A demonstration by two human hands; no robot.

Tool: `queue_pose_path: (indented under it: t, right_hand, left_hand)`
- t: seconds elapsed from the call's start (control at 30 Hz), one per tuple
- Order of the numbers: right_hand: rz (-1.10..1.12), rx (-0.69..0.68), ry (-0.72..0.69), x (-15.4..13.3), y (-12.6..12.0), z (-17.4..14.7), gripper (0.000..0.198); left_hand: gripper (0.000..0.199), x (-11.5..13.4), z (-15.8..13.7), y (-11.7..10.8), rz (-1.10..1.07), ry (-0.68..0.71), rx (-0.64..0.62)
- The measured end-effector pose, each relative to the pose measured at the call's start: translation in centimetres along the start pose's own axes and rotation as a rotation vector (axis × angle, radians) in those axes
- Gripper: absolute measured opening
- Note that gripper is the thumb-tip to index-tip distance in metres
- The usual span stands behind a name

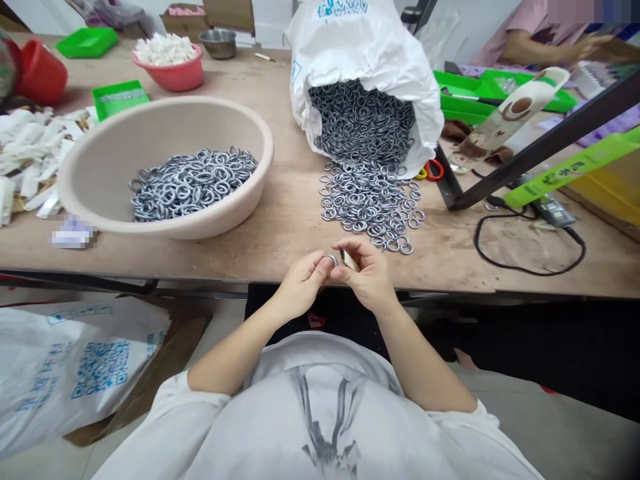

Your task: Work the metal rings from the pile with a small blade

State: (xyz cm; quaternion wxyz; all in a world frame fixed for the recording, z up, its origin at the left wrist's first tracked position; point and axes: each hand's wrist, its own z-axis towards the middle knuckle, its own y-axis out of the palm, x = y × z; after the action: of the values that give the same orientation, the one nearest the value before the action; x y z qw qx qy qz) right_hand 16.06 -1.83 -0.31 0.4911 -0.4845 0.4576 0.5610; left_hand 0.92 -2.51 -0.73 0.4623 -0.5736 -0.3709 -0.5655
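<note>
Close to the table's front edge, my left hand (305,280) is closed, pinching a grey ring (333,259) between thumb and fingers. My right hand (369,275) meets it at the ring and is closed around a small knife-like tool (350,261) with a pale handle and a dark tip. Its fingers hide part of this tool. Just beyond both hands lies a loose spread of grey rings (367,200), spilling from a white sack (360,50) on its side. To the left, a wide beige basin (167,113) holds a heap of similar rings (195,183).
White pieces (30,157) are piled at far left. A red bowl (173,73), metal bowl (219,44) and green trays (87,42) stand behind. On the right are a dark metal bar (540,140), a black cable (530,270) and red-handled scissors (434,171). Another person's arm (543,50) shows beyond.
</note>
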Motion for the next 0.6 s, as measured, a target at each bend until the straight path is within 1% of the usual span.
queue_pose_path:
  t: [0.07, 0.1, 0.17, 0.23, 0.27, 0.33, 0.4, 0.5, 0.6]
  right_hand:
    - [0.077, -0.095, 0.03, 0.0, -0.2, 0.5, 0.049]
    - [0.1, -0.1, 0.04, 0.0, -0.3, 0.8, 0.047]
    - [0.095, -0.058, 0.03, 0.0, -0.7, 1.1, 0.045]
    - [0.028, -0.044, -0.023, -0.2, -1.0, 1.0, 0.043]
    - [-0.017, -0.069, -0.057, -0.4, -1.2, 0.8, 0.041]
    - [-0.094, -0.133, -0.124, -0.6, -1.2, 0.3, 0.039]
    - [-0.14, -0.14, -0.17, -0.5, -0.9, -0.2, 0.036]
    - [-0.173, -0.046, -0.191, 0.0, 0.0, -0.5, 0.031]
    - [-0.117, 0.013, -0.129, 0.3, 0.6, -0.4, 0.035]
  left_hand:
    - [0.049, 0.3, 0.0, -0.1, -0.169, -0.035, -0.08]
    - [0.051, 0.4, 0.0, -0.1, -0.223, -0.033, -0.104]
    - [0.052, 0.7, 0.1, -0.2, -0.277, -0.012, -0.13]
    - [0.053, 1.0, 0.1, -0.4, -0.302, -0.008, -0.145]
    - [0.053, 1.0, 0.1, -0.4, -0.317, -0.019, -0.145]
    - [0.052, 0.8, 0.1, -0.4, -0.365, -0.061, -0.134]
    - [0.052, 0.5, 0.0, -0.2, -0.439, -0.122, -0.086]
    - [0.051, 0.2, -0.2, 0.5, -0.551, -0.224, 0.012]
    - [0.051, 0.3, -0.3, 0.9, -0.611, -0.241, 0.017]
